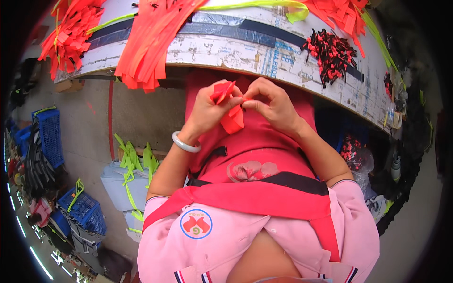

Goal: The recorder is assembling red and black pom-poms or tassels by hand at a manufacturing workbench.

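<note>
Over my lap, just in front of the table edge, both hands meet at a folded orange-red fabric strip (232,120). My left hand (211,104) is closed around it, with folds of the strip poking out above and below the fingers. My right hand (272,104) pinches at a small end of the strip beside the left thumb; a tiny dark bit shows there, too small to name. On the table, beyond my left hand, a thick bundle of orange-red strips (150,47) hangs over the edge. Beyond my right hand lies a pile of small black-and-red pieces (330,56).
The worn table (222,55) curves across the front. More orange-red strips (71,35) lie at its far left, with others (337,16) at the far right. Blue crates (85,212) stand on the floor to my left, near yellow-green straps (130,158). A plastic bag (358,160) sits at right.
</note>
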`<action>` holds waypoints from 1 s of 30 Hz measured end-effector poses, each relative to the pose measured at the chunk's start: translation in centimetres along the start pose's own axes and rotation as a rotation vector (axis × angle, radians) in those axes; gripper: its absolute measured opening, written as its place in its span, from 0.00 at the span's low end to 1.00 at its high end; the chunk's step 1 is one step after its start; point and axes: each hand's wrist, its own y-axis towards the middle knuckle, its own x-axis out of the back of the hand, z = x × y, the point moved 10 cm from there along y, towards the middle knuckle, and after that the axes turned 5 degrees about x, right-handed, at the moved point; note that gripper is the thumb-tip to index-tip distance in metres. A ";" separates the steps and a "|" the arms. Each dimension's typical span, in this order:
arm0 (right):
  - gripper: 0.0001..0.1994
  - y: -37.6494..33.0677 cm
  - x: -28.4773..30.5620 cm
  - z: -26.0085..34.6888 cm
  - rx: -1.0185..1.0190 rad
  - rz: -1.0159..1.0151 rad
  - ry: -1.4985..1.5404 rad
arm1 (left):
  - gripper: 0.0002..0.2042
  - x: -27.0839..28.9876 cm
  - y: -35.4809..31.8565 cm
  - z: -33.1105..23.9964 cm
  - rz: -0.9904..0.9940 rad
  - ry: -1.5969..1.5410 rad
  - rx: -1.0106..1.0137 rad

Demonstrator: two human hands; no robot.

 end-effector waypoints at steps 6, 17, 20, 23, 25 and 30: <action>0.06 -0.1 -2.5 1.1 0.182 0.094 -0.201 | 0.03 -1.4 -1.0 -0.6 -0.002 -0.091 -0.034; 0.09 10.4 2.5 1.2 0.014 -0.183 0.294 | 0.03 2.0 -3.5 0.7 -0.302 -0.249 0.034; 0.12 17.4 3.2 4.1 0.043 -0.188 0.510 | 0.04 0.6 -3.1 0.2 -0.211 -0.141 0.010; 0.21 22.8 2.6 0.7 -0.050 -0.183 0.334 | 0.04 0.1 -1.7 1.4 -0.184 -0.326 0.097; 0.24 22.8 1.0 -1.4 -0.072 -0.164 0.254 | 0.04 1.3 -1.0 1.4 -0.254 -0.406 0.114; 0.15 13.1 -4.5 -4.1 -0.203 0.243 0.397 | 0.06 5.1 -0.6 3.9 -0.337 -0.624 0.148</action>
